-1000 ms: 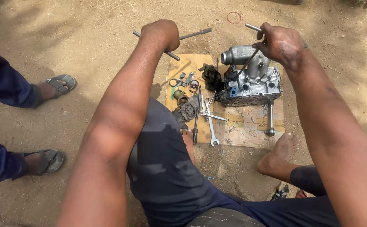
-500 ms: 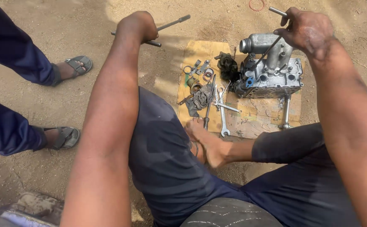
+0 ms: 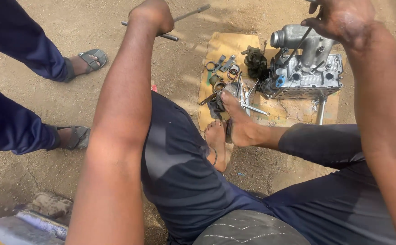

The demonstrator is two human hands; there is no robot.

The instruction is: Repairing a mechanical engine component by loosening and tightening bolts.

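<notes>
Both bare arms stretch forward and away from the body, nearly straight at the elbow. The left arm runs from the bottom left of the frame up to the top centre, where the left hand is closed in a fist, knuckles up. The right arm rises along the right edge to the upper right, where the right hand is bent down at the wrist, its fingers curled in and partly cut off by the top edge.
</notes>
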